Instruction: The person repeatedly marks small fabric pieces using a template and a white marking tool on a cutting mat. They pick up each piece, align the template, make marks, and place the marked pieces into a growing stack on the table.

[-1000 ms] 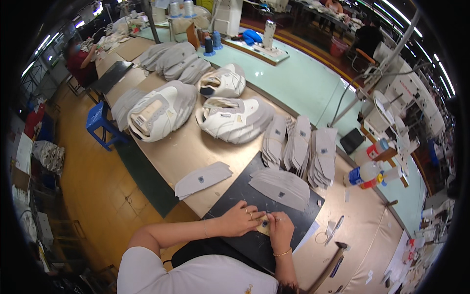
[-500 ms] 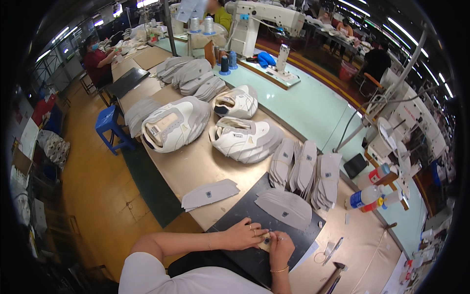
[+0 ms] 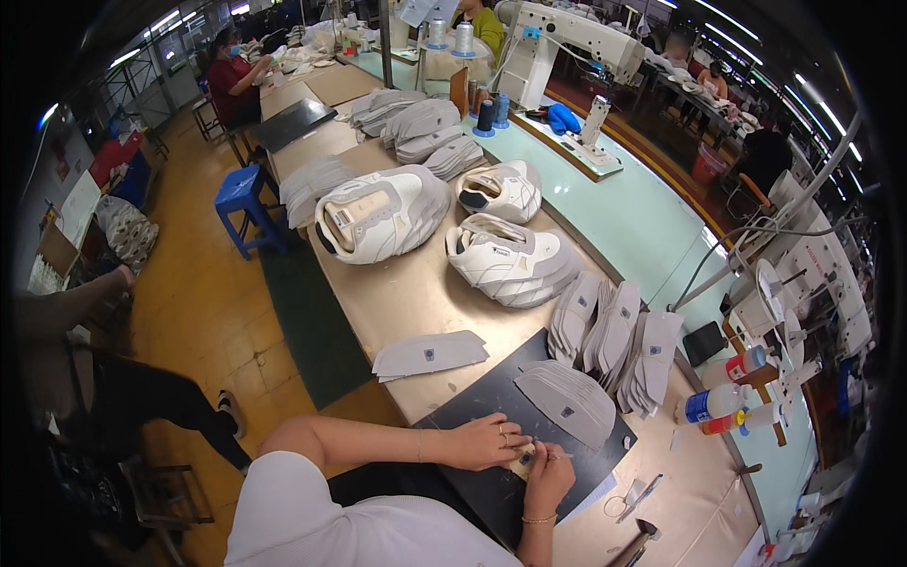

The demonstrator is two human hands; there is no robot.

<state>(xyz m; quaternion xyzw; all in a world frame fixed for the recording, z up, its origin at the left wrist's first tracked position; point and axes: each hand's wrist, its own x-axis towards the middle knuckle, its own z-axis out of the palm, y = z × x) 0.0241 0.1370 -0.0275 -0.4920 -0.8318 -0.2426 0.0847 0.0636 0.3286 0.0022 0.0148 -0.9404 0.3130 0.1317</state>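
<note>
Over a black board (image 3: pixel 453 416) at the near edge of the table, my two hands meet at a small beige piece (image 3: pixel 521 463) with a dark square mark on it. My left hand (image 3: pixel 484 442) reaches in from the left, its fingers curled over the piece's upper edge. My right hand (image 3: pixel 548 478) pinches at the piece's right side, thumb and forefinger together; a thin pale bit shows by its fingers, too small to name. Just beyond lies a fanned stack of grey curved shoe pieces (image 3: pixel 578 408), the top one bearing a dark square mark.
More grey pieces (image 3: pixel 431 355) lie left of the board, with bundles (image 3: pixel 614 326) behind. Nested white-grey shoe uppers (image 3: pixel 515 260) stand farther back. At right are a hammer (image 3: pixel 646 531), a ringed metal tool (image 3: pixel 635 499) and bottles (image 3: pixel 710 403). A person (image 3: pixel 142 387) is at the left.
The view has turned, so the table sits farther right in it. A person in dark trousers has come in at the left. My hands stay together at the beige piece.
</note>
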